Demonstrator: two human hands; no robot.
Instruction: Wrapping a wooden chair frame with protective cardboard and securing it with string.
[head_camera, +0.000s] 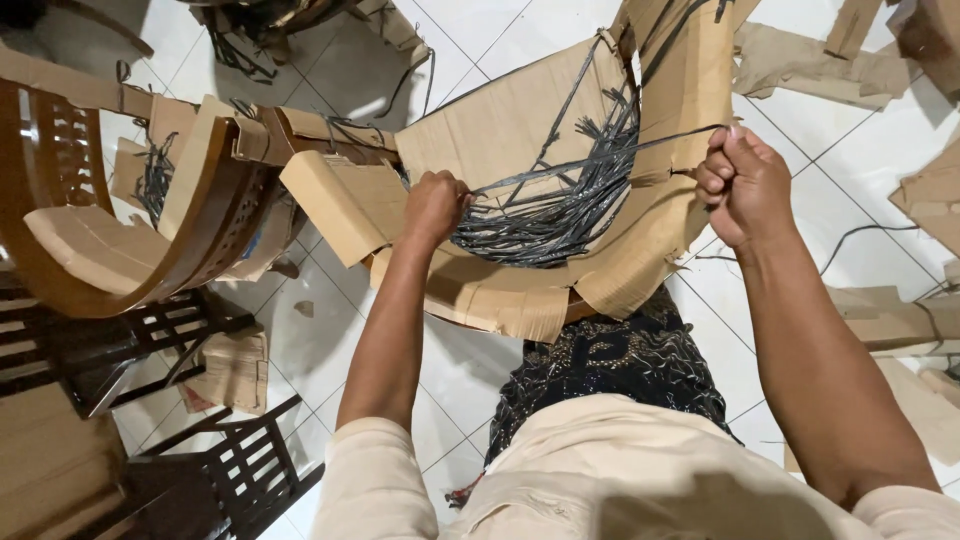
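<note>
At the far left, brown plastic chairs (70, 210) padded with cardboard stand on the white tiled floor (330, 330). Next, the left hand (433, 205) is closed in a fist, gripping one end of a flat black plastic strap (590, 160). The strap runs taut, thin and glossy, across a curved cardboard wrapping (520, 130), which cups a tangled bundle of more black straps (545, 225). The right hand (742, 185) is clenched around the strap's other end. Cardboard scraps (820, 65) lie beyond.
</note>
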